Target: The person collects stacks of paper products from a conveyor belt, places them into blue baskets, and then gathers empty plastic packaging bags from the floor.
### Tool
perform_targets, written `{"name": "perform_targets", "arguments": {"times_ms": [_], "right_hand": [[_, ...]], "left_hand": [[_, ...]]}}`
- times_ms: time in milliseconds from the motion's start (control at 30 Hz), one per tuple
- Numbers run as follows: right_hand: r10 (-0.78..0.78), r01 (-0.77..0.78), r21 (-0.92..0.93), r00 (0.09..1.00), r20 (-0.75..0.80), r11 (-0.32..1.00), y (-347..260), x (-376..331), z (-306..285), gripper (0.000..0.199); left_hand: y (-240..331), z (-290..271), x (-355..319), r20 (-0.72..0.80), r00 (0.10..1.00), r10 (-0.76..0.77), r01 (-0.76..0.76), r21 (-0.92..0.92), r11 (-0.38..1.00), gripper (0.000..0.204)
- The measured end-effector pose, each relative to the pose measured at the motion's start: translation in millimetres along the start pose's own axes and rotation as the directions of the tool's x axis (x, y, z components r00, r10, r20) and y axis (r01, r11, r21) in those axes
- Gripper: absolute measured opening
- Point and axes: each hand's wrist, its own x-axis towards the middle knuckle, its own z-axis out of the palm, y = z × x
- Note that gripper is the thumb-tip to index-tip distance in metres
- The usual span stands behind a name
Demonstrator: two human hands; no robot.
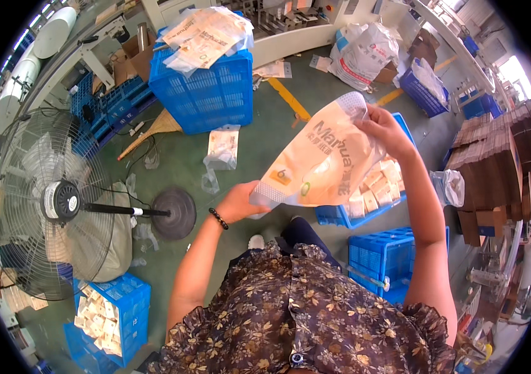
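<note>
In the head view, the person holds a printed plastic bag (312, 159) aslant in front of the body, one end low on the left and the other high on the right. The grip of the left hand (239, 202) pinches the bag's lower end; the grip of the right hand (385, 128) pinches its upper right edge. Partly hidden behind the bag, to its right, is a blue crate (334, 216) of small cream packs (381, 186). Below the bag, toward the right, sits another blue crate (365, 258). Above and left of the bag, a tall blue crate (206, 93) carries a pile of similar bags (209, 37). A straw broom (158, 128) and a standing fan (62, 202) are left of the bag. Above it, toward the right, slumps a white sack (365, 56); well to its right rises a stack of flat cardboard (487, 153).
</note>
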Motion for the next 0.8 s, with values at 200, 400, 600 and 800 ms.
{"name": "perform_targets", "arguments": {"times_ms": [200,400,600,800], "right_hand": [[-0.010,0.007,-0.517,1.000,-0.003,0.856,-9,118,-60,0.021],[-0.175,0.157,-0.378,0.984,-0.013,0.912,4,250,-88,0.028],[-0.160,0.115,0.281,0.977,0.143,0.953,4,369,-97,0.028],[-0.044,0.005,0.086,0.889,0.455,0.996,19,429,-93,0.028]], "left_hand": [[-19,-101,28,-0.155,0.980,-0.123,0.033,-0.482,0.876,0.030],[31,-161,82,-0.614,0.728,-0.305,-0.287,-0.677,0.677,0.020],[54,-195,141,-0.787,0.516,-0.338,-0.349,-0.553,0.756,0.017],[41,-226,157,-0.764,0.449,-0.464,-0.318,-0.622,0.716,0.014]]}}
